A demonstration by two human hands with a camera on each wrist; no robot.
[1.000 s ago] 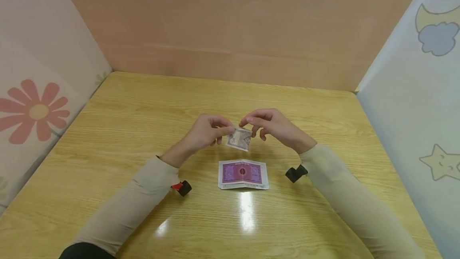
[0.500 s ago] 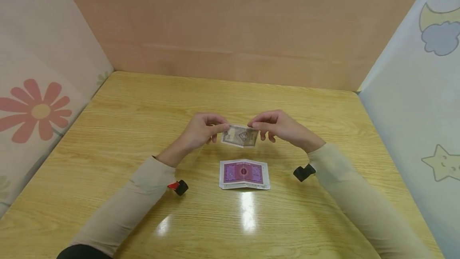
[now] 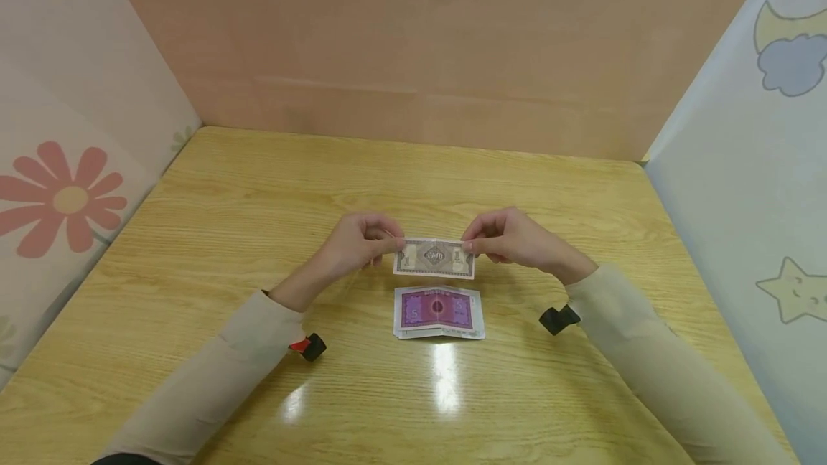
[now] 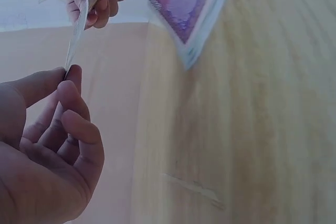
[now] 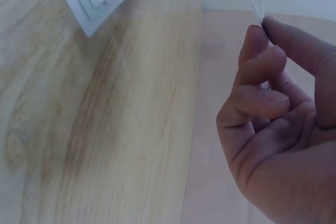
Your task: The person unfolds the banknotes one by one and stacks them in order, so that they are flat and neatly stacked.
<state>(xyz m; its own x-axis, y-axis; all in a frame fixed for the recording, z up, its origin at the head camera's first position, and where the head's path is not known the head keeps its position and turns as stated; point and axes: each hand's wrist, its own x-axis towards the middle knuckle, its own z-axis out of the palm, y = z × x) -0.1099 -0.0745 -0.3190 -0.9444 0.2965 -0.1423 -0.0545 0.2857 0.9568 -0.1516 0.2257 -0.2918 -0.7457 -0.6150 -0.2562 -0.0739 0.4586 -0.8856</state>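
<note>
A small brownish banknote [image 3: 434, 258] marked with a 1 is stretched between both hands, above the table. My left hand [image 3: 362, 244] pinches its left upper corner between thumb and fingertip; my right hand [image 3: 517, 239] pinches the right upper corner the same way. In the left wrist view the banknote [image 4: 77, 38] appears nearly edge-on from the thumb and index finger. On the near side, a purple banknote [image 3: 426, 308] marked with a 5 tops a small pile, with paler note edges showing beneath. It has a crease down its middle.
The wooden table [image 3: 271, 199] bears the pile near its middle. A pinkish-brown panel [image 3: 413, 49] closes the far side. Patterned walls stand at the left [image 3: 71, 77] and right [image 3: 730, 185]. Dark straps with small devices hang at both cuffs.
The right hand has taken hold of the banknote's right corner. Both hands have moved apart, spreading the banknote from folded to nearly flat, and slightly nearer the pile. The pile stays put.
</note>
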